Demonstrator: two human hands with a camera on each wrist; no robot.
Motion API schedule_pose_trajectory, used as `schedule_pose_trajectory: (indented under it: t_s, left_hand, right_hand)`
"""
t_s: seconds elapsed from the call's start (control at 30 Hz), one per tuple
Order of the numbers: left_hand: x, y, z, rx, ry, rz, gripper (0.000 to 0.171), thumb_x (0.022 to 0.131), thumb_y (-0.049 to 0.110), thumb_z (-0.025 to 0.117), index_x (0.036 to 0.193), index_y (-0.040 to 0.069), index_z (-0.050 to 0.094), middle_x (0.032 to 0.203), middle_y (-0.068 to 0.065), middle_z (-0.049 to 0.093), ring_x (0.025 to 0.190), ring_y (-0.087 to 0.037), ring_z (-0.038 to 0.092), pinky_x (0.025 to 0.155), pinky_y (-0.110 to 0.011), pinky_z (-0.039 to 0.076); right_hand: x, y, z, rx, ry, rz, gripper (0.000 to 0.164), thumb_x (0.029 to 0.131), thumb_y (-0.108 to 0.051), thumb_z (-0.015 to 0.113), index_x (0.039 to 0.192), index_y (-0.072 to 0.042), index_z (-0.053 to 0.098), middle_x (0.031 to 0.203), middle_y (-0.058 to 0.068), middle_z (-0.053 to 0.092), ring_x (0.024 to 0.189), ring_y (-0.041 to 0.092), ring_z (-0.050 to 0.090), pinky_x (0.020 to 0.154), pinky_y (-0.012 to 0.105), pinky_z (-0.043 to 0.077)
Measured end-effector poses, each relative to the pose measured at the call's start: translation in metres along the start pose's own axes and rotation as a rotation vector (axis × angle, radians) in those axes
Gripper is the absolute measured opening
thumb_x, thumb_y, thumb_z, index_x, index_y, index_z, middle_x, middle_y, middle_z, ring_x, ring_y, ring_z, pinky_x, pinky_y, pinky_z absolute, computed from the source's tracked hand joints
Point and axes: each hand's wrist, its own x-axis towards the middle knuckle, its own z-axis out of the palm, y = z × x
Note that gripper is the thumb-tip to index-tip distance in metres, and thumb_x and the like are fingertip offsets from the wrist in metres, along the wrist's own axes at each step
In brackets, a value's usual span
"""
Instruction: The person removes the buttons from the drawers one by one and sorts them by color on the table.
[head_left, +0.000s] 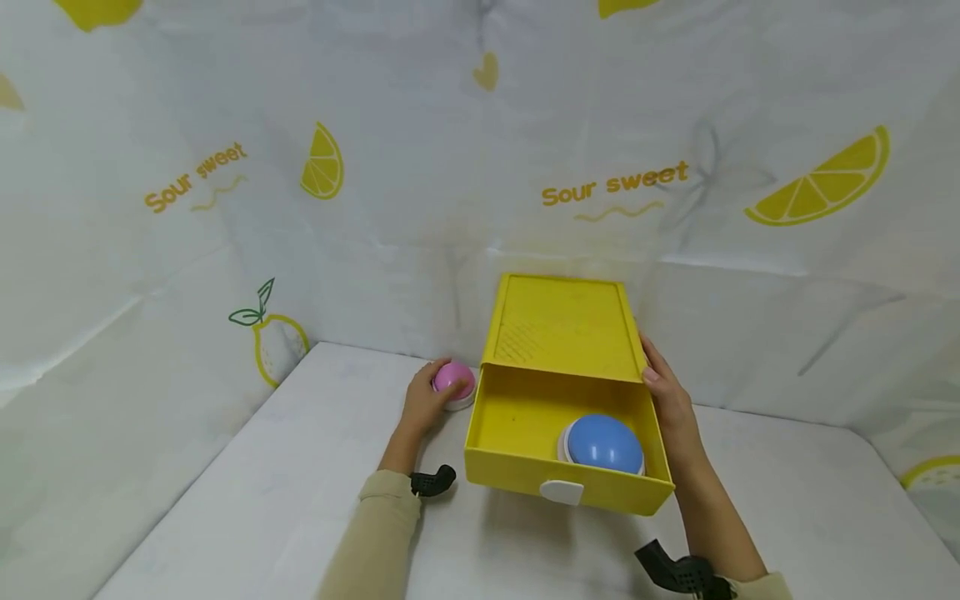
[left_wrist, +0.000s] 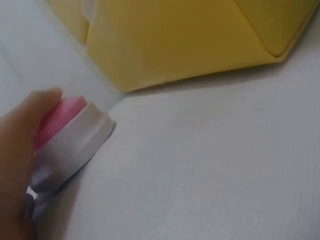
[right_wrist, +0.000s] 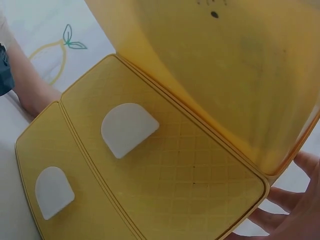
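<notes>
- On my head feed I can read "Sour sweet" in orange-yellow printed lettering [head_left: 202, 173] on the left stretch of the white lemon-printed sheet [head_left: 420, 125] — it slants upward to the right, left of a yellow lemon slice [head_left: 322, 162].
- I read the same words, "Sour sweet", in a second orange-yellow line of print [head_left: 615, 183] on the sheet's back stretch — nearer level, above a thin yellow wavy line [head_left: 619, 212].
- In my right-wrist view, the small dark marks [right_wrist: 215, 14] on the yellow plastic box [right_wrist: 185, 150] don't resolve into letters.

The right hand [right_wrist: 299, 214] holds a yellow box [right_wrist: 210, 172] bearing 2 white handles [right_wrist: 128, 129].
</notes>
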Motion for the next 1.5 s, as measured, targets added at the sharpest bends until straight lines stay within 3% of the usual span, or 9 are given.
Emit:
schedule_pose_trajectory:
  t_s: [0.23,0.5,0.8,1.0,1.23,1.37,1.5]
  left_hand:
    - [-0.006,0.000,0.002,0.021,0.044,-0.057,0.060,0.092,0.035,0.071,0.144,0.008,0.054,0.145,-0.017,0.057,0.133,-0.034,0.054,0.113,-0.051,0.046]
    - [-0.017,0.003,0.003,0.159,0.024,-0.076,0.087,0.075,0.041,0.086,0.148,0.011,0.048,0.143,-0.016,0.051,0.130,-0.033,0.051,0.111,-0.052,0.047]
    - [-0.024,0.019,0.012,0.148,0.112,-0.151,0.083,0.075,0.037,0.087,0.144,0.008,0.051,0.139,-0.016,0.055,0.126,-0.032,0.056,0.112,-0.051,0.046]
    - [-0.017,0.017,0.016,0.185,0.088,-0.108,0.081,0.079,0.038,0.083,0.147,0.008,0.050,0.143,-0.017,0.055,0.129,-0.033,0.056,0.112,-0.052,0.045]
    - [-0.018,0.023,0.012,0.167,0.016,-0.138,0.084,0.082,0.035,0.082,0.150,0.004,0.044,0.148,-0.021,0.051,0.135,-0.037,0.052,0.116,-0.053,0.042]
    - [-0.023,0.048,-0.007,0.092,0.008,-0.089,0.068,0.090,0.027,0.076,0.145,-0.001,0.049,0.146,-0.027,0.052,0.134,-0.043,0.052,0.113,-0.056,0.044]
    - [-0.035,0.102,-0.038,-0.013,0.044,-0.002,0.044,0.096,0.024,0.069,0.134,0.005,0.062,0.137,-0.019,0.061,0.121,-0.038,0.062,0.102,-0.051,0.053]
  right_hand:
    - [-0.001,0.001,-0.001,0.001,-0.006,0.008,0.054,0.110,-0.032,0.025,0.163,-0.030,0.016,0.157,-0.002,0.037,0.122,0.007,0.056,0.098,0.017,0.052]
    - [-0.003,0.002,-0.004,0.004,-0.010,-0.003,0.054,0.110,-0.030,0.025,0.163,-0.029,0.015,0.160,0.000,0.033,0.122,0.007,0.056,0.098,0.017,0.053]
    - [-0.003,-0.001,-0.004,0.001,-0.008,-0.006,0.055,0.109,-0.032,0.024,0.163,-0.029,0.014,0.157,-0.002,0.036,0.123,0.007,0.054,0.100,0.015,0.051]
    - [-0.003,0.003,-0.003,0.006,-0.021,-0.014,0.055,0.110,-0.032,0.023,0.163,-0.029,0.014,0.157,0.000,0.035,0.122,0.008,0.055,0.098,0.017,0.053]
    - [-0.004,0.006,-0.002,-0.076,-0.003,-0.004,0.054,0.110,-0.035,0.025,0.163,-0.031,0.016,0.162,0.006,0.031,0.124,0.006,0.054,0.098,0.015,0.052]
    - [-0.003,0.005,-0.004,-0.140,0.004,-0.017,0.054,0.110,-0.036,0.025,0.163,-0.032,0.016,0.160,0.006,0.034,0.122,0.007,0.055,0.095,0.015,0.053]
    - [-0.003,0.004,-0.006,-0.161,0.000,-0.025,0.054,0.110,-0.036,0.024,0.163,-0.033,0.015,0.160,0.006,0.034,0.124,0.008,0.054,0.096,0.014,0.052]
